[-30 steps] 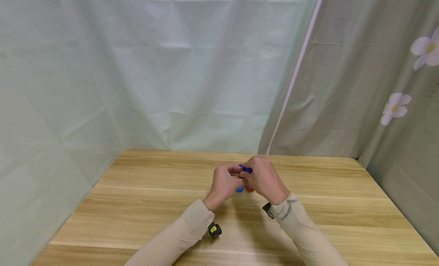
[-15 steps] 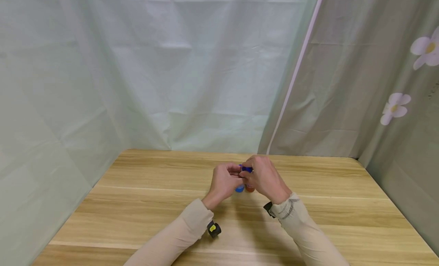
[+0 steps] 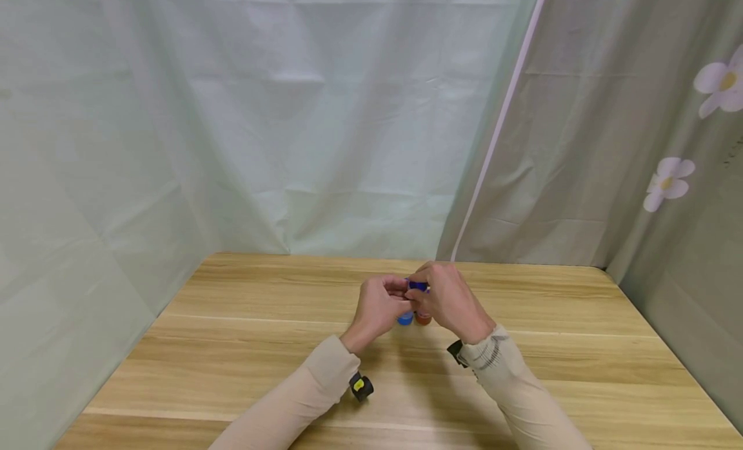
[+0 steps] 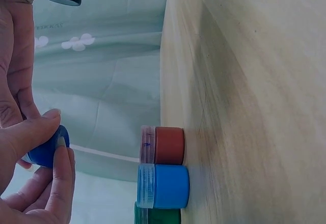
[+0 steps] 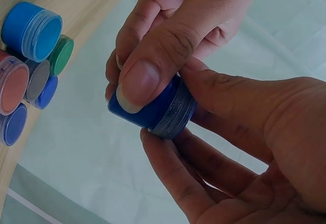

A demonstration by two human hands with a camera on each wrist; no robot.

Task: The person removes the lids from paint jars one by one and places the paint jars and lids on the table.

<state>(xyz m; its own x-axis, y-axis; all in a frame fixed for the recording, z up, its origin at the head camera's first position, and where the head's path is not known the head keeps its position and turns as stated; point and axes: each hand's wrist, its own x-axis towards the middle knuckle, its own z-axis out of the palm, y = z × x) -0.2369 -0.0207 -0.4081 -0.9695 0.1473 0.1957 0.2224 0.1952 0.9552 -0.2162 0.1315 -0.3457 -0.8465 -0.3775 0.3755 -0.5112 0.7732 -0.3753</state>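
Both hands meet above the middle of the wooden table (image 3: 232, 347) and hold a small dark blue pot (image 3: 416, 285) between them. In the right wrist view my left hand (image 5: 137, 89) pinches the pot's (image 5: 153, 109) blue lid with thumb and fingers. My right hand (image 5: 178, 132) grips its clear ridged body from below. In the left wrist view my left hand (image 4: 53, 145) has its thumb and a finger on the blue pot (image 4: 45, 152). Seen from the head, my left hand (image 3: 399, 296) and right hand (image 3: 416, 295) touch at the fingertips.
Several small pots stand on the table under the hands: a light blue pot (image 3: 405, 319) (image 5: 31, 30), a red pot (image 3: 423, 319) (image 4: 163, 145), a green pot (image 5: 62, 55), a grey pot (image 5: 38, 80) and more blue ones. Curtains hang behind and beside the table.
Both hands stay at the same spot on the blue pot, shifting only slightly. The pots on the table have not moved.
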